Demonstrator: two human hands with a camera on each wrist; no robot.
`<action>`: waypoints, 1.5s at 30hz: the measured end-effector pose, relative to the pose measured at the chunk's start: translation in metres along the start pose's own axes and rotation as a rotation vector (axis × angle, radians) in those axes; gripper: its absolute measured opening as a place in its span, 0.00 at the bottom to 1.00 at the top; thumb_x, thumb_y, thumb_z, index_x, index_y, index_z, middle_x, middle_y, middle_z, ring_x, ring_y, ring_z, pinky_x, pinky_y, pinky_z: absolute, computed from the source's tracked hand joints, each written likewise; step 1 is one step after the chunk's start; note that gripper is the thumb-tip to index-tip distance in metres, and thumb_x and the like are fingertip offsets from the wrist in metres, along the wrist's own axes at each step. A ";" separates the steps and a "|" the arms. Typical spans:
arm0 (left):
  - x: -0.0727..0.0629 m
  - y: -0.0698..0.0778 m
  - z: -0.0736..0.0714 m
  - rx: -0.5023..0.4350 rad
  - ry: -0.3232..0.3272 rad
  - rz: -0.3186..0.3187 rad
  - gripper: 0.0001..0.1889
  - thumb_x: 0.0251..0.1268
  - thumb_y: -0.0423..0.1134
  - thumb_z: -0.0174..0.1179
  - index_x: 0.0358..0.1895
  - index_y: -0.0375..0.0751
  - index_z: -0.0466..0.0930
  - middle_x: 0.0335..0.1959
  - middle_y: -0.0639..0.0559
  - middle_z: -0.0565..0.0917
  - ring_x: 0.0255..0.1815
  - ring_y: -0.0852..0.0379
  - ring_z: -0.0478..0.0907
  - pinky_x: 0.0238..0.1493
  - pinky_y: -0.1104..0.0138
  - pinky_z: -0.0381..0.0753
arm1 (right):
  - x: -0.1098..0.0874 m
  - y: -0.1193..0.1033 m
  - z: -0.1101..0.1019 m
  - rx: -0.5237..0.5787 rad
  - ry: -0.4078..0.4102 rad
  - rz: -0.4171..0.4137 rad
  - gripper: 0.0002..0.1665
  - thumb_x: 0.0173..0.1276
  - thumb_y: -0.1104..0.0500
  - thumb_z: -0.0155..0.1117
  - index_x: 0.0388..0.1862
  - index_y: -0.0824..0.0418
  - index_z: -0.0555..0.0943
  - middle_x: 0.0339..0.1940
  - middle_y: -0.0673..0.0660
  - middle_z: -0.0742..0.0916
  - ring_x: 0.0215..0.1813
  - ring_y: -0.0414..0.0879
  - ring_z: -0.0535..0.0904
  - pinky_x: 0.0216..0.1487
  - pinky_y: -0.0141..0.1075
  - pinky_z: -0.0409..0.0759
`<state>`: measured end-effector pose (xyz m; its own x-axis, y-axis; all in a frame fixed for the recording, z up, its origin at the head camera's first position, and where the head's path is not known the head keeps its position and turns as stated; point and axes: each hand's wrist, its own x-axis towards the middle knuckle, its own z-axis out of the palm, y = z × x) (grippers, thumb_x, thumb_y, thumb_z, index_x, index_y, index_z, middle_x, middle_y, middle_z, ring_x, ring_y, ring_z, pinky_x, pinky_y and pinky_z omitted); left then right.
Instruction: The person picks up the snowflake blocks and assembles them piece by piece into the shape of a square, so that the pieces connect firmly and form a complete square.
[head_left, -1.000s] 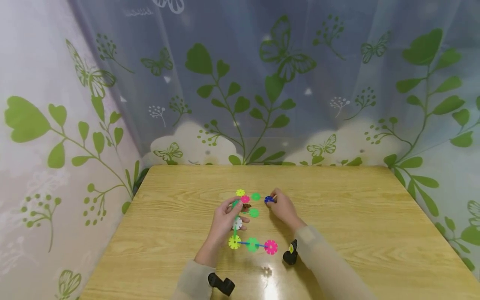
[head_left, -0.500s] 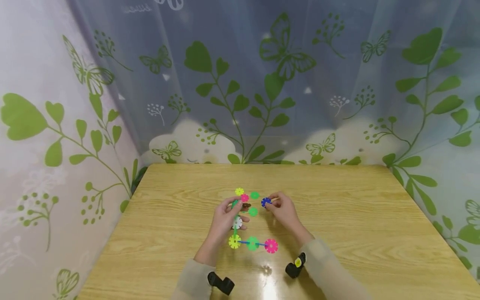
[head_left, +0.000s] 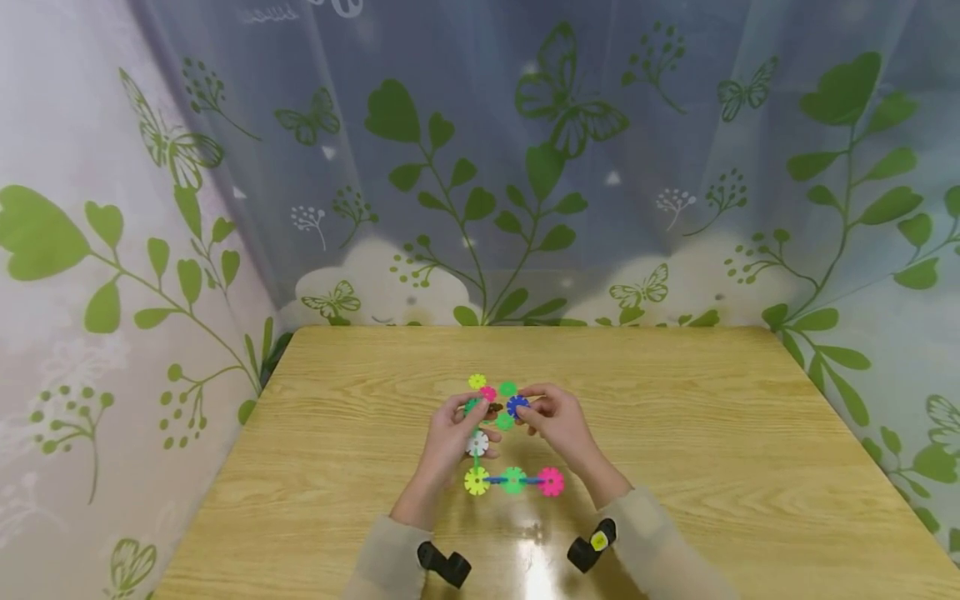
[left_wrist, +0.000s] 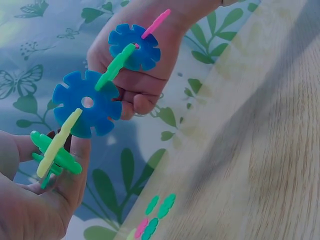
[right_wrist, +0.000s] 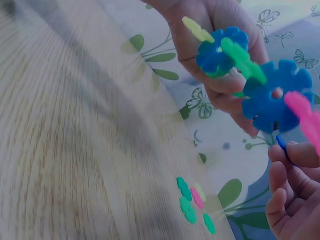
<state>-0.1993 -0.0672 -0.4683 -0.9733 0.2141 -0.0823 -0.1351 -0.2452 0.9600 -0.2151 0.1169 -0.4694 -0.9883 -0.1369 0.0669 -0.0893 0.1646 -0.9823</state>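
Observation:
My left hand (head_left: 448,433) grips an assembly of interlocking snowflake discs by its upper end. Near the thumb are a green disc (head_left: 472,407) and a brown disc (head_left: 494,408); a white disc (head_left: 477,443) sits below. From a yellow disc (head_left: 476,481) at the lower corner, a row runs right through a green disc (head_left: 513,480) to a pink disc (head_left: 551,482). Blue discs (left_wrist: 87,102) joining this row face the left wrist camera. My right hand (head_left: 558,421) pinches a dark blue disc (head_left: 517,407) just right of the brown one; the right wrist view shows it edge-on.
Loose discs lie on the wooden table (head_left: 675,400) beyond the hands: a yellow one (head_left: 477,381), a pink one (head_left: 488,393) and green ones (head_left: 507,389). A patterned curtain (head_left: 600,208) stands along the table's far edge and sides. Both wrists carry black cameras (head_left: 444,564).
My right hand has moved left with the dark blue disc, close to the brown disc. The assembly's lower row has turned slightly and now looks level. My left hand has stayed nearly in place.

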 end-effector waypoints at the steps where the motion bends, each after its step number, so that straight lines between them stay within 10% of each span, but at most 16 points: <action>1: 0.000 0.001 0.000 0.006 -0.001 -0.001 0.22 0.71 0.39 0.51 0.61 0.30 0.63 0.43 0.40 0.80 0.28 0.52 0.82 0.31 0.55 0.86 | 0.001 0.001 0.001 0.004 0.002 0.006 0.15 0.63 0.67 0.62 0.49 0.70 0.77 0.26 0.63 0.84 0.27 0.55 0.78 0.25 0.31 0.78; 14: 0.005 -0.011 0.002 0.078 -0.022 0.005 0.26 0.73 0.45 0.47 0.63 0.30 0.57 0.51 0.28 0.71 0.30 0.51 0.80 0.29 0.57 0.86 | -0.001 0.007 0.011 0.070 0.033 -0.048 0.12 0.62 0.68 0.63 0.44 0.68 0.76 0.24 0.63 0.83 0.21 0.49 0.76 0.27 0.43 0.81; 31: 0.003 -0.014 0.007 0.118 -0.045 0.011 0.23 0.75 0.42 0.43 0.63 0.30 0.53 0.50 0.31 0.69 0.32 0.48 0.78 0.26 0.65 0.85 | -0.022 -0.024 0.012 -0.097 0.006 -0.216 0.11 0.63 0.73 0.59 0.45 0.75 0.73 0.23 0.62 0.82 0.26 0.55 0.79 0.26 0.30 0.79; 35: 0.002 -0.016 0.007 0.134 -0.080 0.003 0.21 0.76 0.41 0.41 0.60 0.28 0.53 0.49 0.32 0.68 0.30 0.53 0.77 0.27 0.62 0.86 | -0.015 -0.009 0.009 0.006 -0.068 -0.189 0.09 0.65 0.72 0.57 0.42 0.75 0.72 0.28 0.69 0.83 0.31 0.63 0.79 0.28 0.36 0.82; 45: 0.002 -0.019 0.005 0.182 -0.180 -0.029 0.18 0.76 0.42 0.40 0.57 0.31 0.55 0.39 0.42 0.69 0.25 0.55 0.74 0.25 0.58 0.85 | -0.006 0.020 0.005 0.155 -0.127 -0.114 0.04 0.65 0.72 0.57 0.34 0.71 0.71 0.32 0.70 0.83 0.31 0.48 0.82 0.31 0.35 0.82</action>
<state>-0.1979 -0.0572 -0.4855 -0.9188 0.3871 -0.0771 -0.1109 -0.0659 0.9916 -0.2104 0.1165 -0.4901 -0.9486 -0.2691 0.1666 -0.1702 -0.0099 -0.9854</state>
